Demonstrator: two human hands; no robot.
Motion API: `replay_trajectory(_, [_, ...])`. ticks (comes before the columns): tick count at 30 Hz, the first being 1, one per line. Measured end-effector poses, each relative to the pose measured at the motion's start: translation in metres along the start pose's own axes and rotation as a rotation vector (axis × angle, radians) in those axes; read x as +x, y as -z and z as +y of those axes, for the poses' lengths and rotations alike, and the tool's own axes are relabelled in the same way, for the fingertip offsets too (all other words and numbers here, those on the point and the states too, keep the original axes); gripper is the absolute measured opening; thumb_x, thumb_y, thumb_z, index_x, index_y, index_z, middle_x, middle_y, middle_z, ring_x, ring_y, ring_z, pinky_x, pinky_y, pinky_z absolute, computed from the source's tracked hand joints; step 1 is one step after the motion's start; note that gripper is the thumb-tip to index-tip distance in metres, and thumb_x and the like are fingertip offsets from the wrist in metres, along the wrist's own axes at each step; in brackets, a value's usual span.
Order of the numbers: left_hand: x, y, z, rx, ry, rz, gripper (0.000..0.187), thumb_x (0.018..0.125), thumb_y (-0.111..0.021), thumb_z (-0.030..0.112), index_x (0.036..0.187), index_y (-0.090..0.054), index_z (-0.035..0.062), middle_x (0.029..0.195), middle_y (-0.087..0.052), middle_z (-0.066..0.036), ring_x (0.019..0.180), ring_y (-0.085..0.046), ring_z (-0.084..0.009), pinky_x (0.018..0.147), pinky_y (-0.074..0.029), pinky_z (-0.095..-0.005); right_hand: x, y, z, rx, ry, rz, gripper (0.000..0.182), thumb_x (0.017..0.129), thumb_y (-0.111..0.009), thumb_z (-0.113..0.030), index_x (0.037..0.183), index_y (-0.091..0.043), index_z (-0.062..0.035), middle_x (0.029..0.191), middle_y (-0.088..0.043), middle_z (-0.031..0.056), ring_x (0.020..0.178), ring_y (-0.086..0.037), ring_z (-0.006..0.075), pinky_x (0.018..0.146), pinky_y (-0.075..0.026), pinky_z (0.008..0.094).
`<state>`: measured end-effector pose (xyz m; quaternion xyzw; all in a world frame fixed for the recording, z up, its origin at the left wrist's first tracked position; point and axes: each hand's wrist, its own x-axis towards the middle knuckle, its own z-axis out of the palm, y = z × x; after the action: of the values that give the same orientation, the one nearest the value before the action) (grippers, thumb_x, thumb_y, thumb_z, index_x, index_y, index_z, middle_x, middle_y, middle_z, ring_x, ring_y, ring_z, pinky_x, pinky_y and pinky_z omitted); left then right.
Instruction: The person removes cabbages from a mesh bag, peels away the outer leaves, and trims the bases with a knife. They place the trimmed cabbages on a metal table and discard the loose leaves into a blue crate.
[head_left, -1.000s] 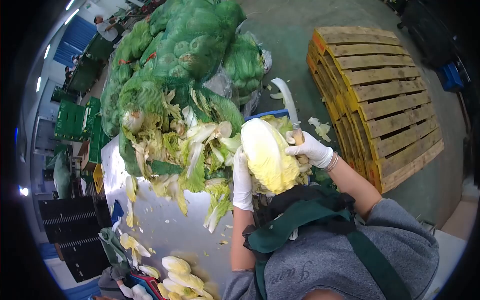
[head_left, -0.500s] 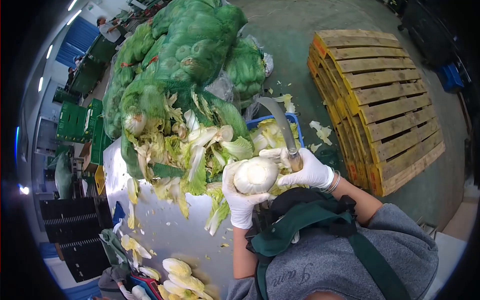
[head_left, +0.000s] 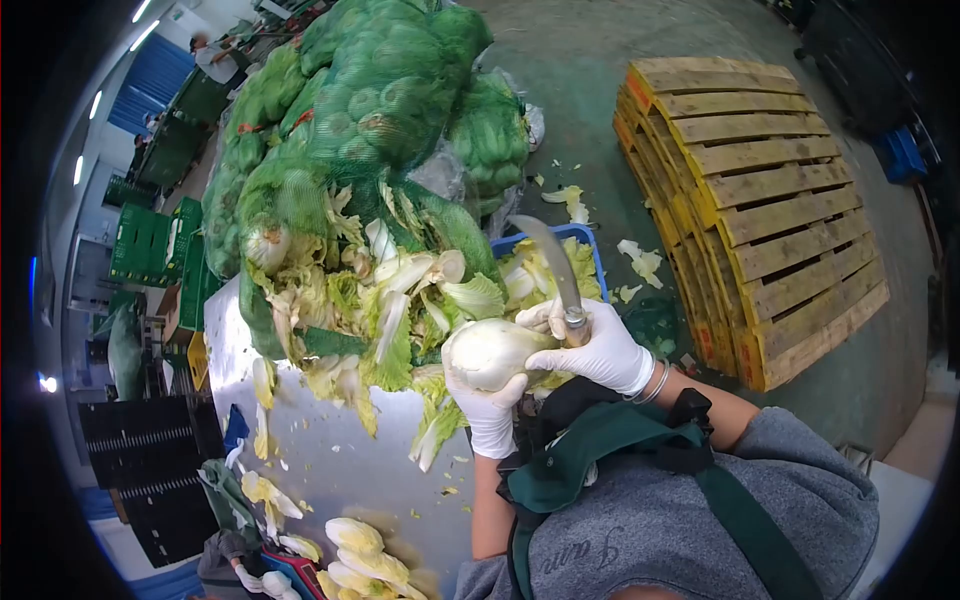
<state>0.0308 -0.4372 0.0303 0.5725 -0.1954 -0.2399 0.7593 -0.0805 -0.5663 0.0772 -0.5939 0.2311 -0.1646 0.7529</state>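
Note:
My left hand [head_left: 480, 400], in a white glove, is closed around a pale napa cabbage [head_left: 488, 352] held in front of my body. In my gloved right hand [head_left: 605, 345] is the handle of a curved knife [head_left: 560, 262], its blade pointing up and away from me. The right thumb and fingertips touch the cabbage's right side. Loose cabbage leaves [head_left: 400, 300] are heaped just beyond my hands, at the mouth of an open green mesh sack [head_left: 285, 200]. A blue bin [head_left: 597, 262] behind the knife contains more leaves.
Stuffed green mesh sacks [head_left: 375, 90] are piled at the back. Stacked wooden pallets [head_left: 765, 210] stand to the right. On the metal table [head_left: 330, 455], trimmed cabbages [head_left: 360, 555] lie near a co-worker's gloved hand [head_left: 250, 578]. Green crates [head_left: 145, 245] are at the left.
The cabbage has turned, its round base swinging left so its side now shows. My left hand has rotated with it, and the knife has tilted and dropped slightly.

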Motion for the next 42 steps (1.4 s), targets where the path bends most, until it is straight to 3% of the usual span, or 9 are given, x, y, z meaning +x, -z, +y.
replay_trajectory(6, [-0.007, -0.007, -0.005, -0.381, 0.175, 0.063, 0.088, 0.061, -0.063, 0.064, 0.12, -0.043, 0.0019, 0.109, -0.052, -0.014, 0.095, -0.056, -0.0263, 0.083, -0.048, -0.0414, 0.012, 0.011, 0.004, -0.035, 0.059, -0.255, 0.053, 0.064, -0.083, -0.022, 0.105, -0.056, -0.0024, 0.103, -0.059, 0.0062, 0.098, -0.054, 0.0142, 0.09, -0.042, 0.0291])
replay_trajectory(20, [0.006, 0.001, -0.005, -0.5, 0.24, 0.256, 0.075, 0.083, -0.044, 0.062, 0.132, -0.038, 0.0038, 0.121, -0.05, -0.017, 0.108, -0.052, -0.0295, 0.093, -0.043, -0.0425, 0.009, 0.019, 0.001, -0.534, 0.256, -0.461, 0.06, 0.065, -0.082, -0.029, 0.107, -0.05, -0.0004, 0.102, -0.053, 0.0104, 0.098, -0.052, 0.021, 0.086, -0.041, 0.0315])
replay_trajectory(25, [0.006, 0.014, -0.024, -0.582, 0.237, 0.128, 0.069, 0.087, -0.043, 0.057, 0.131, -0.039, 0.0045, 0.122, -0.05, -0.016, 0.109, -0.051, -0.0297, 0.095, -0.042, -0.0422, 0.013, 0.025, -0.003, 0.087, -0.167, -0.393, 0.037, 0.07, -0.076, -0.013, 0.08, -0.041, -0.0125, 0.08, -0.041, -0.0057, 0.073, -0.042, 0.004, 0.063, -0.036, 0.0222])
replay_trajectory(31, [0.004, 0.016, -0.02, -0.611, 0.428, 0.096, 0.067, 0.087, -0.042, 0.057, 0.129, -0.042, 0.005, 0.118, -0.053, -0.016, 0.109, -0.052, -0.0279, 0.092, -0.044, -0.0425, 0.047, 0.036, -0.026, 0.95, -0.263, -0.261, 0.019, 0.075, -0.062, -0.003, 0.087, -0.048, -0.009, 0.083, -0.05, 0.0009, 0.079, -0.055, 0.0126, 0.07, -0.051, 0.0268])
replay_trajectory(35, [0.008, 0.024, -0.015, -0.841, 0.529, -0.391, 0.084, 0.067, -0.067, 0.051, 0.13, -0.037, 0.0047, 0.107, -0.052, -0.014, 0.093, -0.052, -0.0262, 0.076, -0.047, -0.0386, 0.095, 0.073, 0.006, 1.658, -0.443, -0.283, 0.015, 0.087, -0.051, -0.013, 0.092, -0.055, 0.0008, 0.083, -0.058, 0.0112, 0.077, -0.057, 0.015, 0.055, -0.051, 0.022])
replay_trajectory(37, [0.006, 0.028, -0.007, -0.79, 0.427, -0.551, 0.116, 0.043, -0.087, 0.044, 0.135, -0.029, 0.0062, 0.108, -0.047, -0.012, 0.089, -0.049, -0.0262, 0.073, -0.045, -0.0369, 0.113, 0.082, 0.04, 1.621, -0.362, -0.039, 0.015, 0.086, -0.053, -0.012, 0.096, -0.056, -0.0011, 0.079, -0.055, 0.0063, 0.067, -0.054, 0.0115, 0.054, -0.049, 0.0189])
replay_trajectory(38, [0.007, 0.028, -0.009, -0.92, 0.378, -0.582, 0.127, 0.035, -0.089, 0.043, 0.138, -0.025, 0.0074, 0.11, -0.046, -0.012, 0.09, -0.048, -0.0266, 0.075, -0.044, -0.0374, 0.121, 0.086, 0.077, 0.844, -0.015, 0.05, 0.015, 0.086, -0.054, -0.014, 0.097, -0.057, -0.0037, 0.081, -0.056, 0.0052, 0.067, -0.055, 0.0118, 0.057, -0.049, 0.0198])
replay_trajectory(41, [-0.003, 0.025, 0.01, -1.015, 0.412, -0.124, 0.052, 0.091, -0.048, 0.035, 0.136, -0.035, 0.0126, 0.096, -0.055, -0.015, 0.072, -0.053, -0.0276, 0.058, -0.047, -0.037, 0.102, 0.097, 0.156, 0.378, -0.426, 0.273, 0.018, 0.085, -0.056, -0.016, 0.101, -0.054, -0.0069, 0.082, -0.057, 0.0037, 0.067, -0.058, 0.014, 0.06, -0.051, 0.0262])
replay_trajectory(42, [-0.003, 0.036, 0.008, -1.027, 0.364, -0.077, 0.053, 0.091, -0.048, 0.037, 0.136, -0.035, 0.0127, 0.098, -0.055, -0.015, 0.073, -0.053, -0.0283, 0.059, -0.047, -0.0375, 0.088, 0.092, 0.176, 0.219, -0.424, 0.364, 0.009, 0.086, -0.057, -0.018, 0.091, -0.054, -0.0115, 0.074, -0.053, -0.0008, 0.062, -0.055, 0.0117, 0.055, -0.047, 0.0257])
